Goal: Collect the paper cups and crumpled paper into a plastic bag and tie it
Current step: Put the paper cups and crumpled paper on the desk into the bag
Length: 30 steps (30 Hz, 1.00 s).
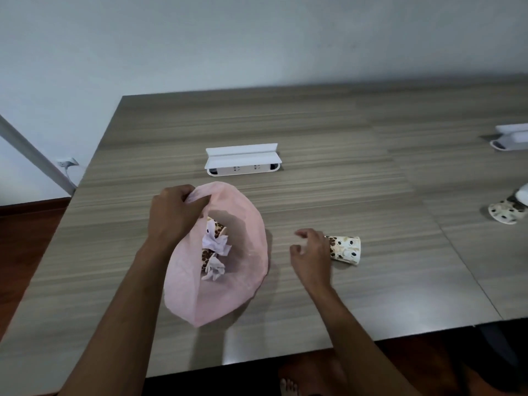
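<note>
Head view alone covers this moment, looking down on a grey wood-grain counter (314, 132). At its middle a pink plastic bag (245, 252) lies with its mouth gaping toward the camera, and the left hand (174, 212) pinches the far-left rim of that mouth between thumb and fingers, holding it up and apart. Inside the bag sit crumpled paper (215, 243) and at least one spotted cup, partly buried, so the count of cups within cannot be told. The right hand (310, 254) is spread, fingers curled loosely and pressed on nothing, its back turned up. Just beyond it to the right lies a paper cup (344, 249) on its side, long axis running left to right, wide mouth pointing away from the hand and narrow base toward it; the fingers cover the base end, and whether they touch it is hard to judge. This cup lies on the right of the bag, so the right hand is plainly the nearer one, and the coming grasp likely turns on closing around the base end and carrying the cup leftward into the held mouth. Another spotted cup (505, 214) lies far off at the right edge, partly cut off, with something white above it too cropped to name. A white socket box (243, 161) stands behind the bag.
</note>
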Tool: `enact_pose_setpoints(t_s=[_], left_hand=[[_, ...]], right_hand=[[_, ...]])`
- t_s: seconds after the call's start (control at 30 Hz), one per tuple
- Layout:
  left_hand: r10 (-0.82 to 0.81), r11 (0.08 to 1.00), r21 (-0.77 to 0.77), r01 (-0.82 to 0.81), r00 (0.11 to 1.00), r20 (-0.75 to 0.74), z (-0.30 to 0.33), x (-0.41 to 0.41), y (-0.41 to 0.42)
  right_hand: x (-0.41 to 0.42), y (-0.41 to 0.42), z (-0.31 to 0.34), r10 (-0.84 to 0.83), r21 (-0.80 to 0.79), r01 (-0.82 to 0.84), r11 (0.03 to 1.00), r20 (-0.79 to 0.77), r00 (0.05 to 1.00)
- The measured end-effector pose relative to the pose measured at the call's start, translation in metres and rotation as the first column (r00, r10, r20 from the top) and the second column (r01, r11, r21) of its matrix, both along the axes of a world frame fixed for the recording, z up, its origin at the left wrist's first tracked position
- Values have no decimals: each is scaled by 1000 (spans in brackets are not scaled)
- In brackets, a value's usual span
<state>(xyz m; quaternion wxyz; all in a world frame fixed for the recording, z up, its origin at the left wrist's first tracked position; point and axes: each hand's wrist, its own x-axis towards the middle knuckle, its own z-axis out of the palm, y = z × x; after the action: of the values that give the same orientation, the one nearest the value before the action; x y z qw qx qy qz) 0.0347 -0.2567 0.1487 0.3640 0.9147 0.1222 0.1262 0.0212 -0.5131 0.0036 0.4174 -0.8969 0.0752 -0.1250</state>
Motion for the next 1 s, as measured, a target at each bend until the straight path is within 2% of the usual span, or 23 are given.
enact_pose_setpoints(t_s=[0.07,0.13,0.2,0.27,0.47,0.53,0.6,0.67,0.73,0.8,0.87,0.93,0.97,1.0], left_hand=[[-9,1000,-2,9,1000,-5,-2,0,-5],[-16,1000,-5,15,1000,-10,-4,-1,-8],[-18,1000,-8,18,1000,-16,-4,-3,-9],[-15,1000,-15,14,1000,-20,-3,-5,-8],[33,999,-12,-33,999,-25,-2,-10,5],[56,998,-3,-56,998,-22,0,-11,11],[77,997,-1,-77,997,-15,3,-13,17],[93,996,-9,-93,996,-8,4,-15,23],[99,995,-4,-99,995,-4,6,-16,26],[99,995,5,-99,995,2,9,-18,28],[113,994,1,-113,994,9,11,-19,30],[137,990,13,-137,990,24,14,-20,34],[148,989,20,-149,988,30,16,-21,38],[160,987,20,-161,987,33,17,-22,42]], right_hand=[[9,-32,-12,-69,-262,50,964,-62,996],[17,-63,-22,-131,-483,-18,876,-273,953],[24,-88,-33,-196,-565,-121,816,-468,862],[27,-105,-45,-223,-556,-136,820,-530,818],[10,-84,-35,-163,-401,-33,915,-444,881],[-4,-53,-10,-74,-259,-44,965,-427,901],[-26,-21,17,82,-65,-120,991,-417,905],[-43,12,38,261,86,-247,965,-410,874],[-48,49,51,384,164,-347,923,-425,820],[-39,93,54,392,205,-335,920,-420,818],[-27,131,61,456,331,-337,881,-411,790],[-21,152,77,591,478,-380,792,-446,672],[-21,152,79,649,501,-434,748,-419,635],[-23,145,81,665,441,-509,739,-359,655]])
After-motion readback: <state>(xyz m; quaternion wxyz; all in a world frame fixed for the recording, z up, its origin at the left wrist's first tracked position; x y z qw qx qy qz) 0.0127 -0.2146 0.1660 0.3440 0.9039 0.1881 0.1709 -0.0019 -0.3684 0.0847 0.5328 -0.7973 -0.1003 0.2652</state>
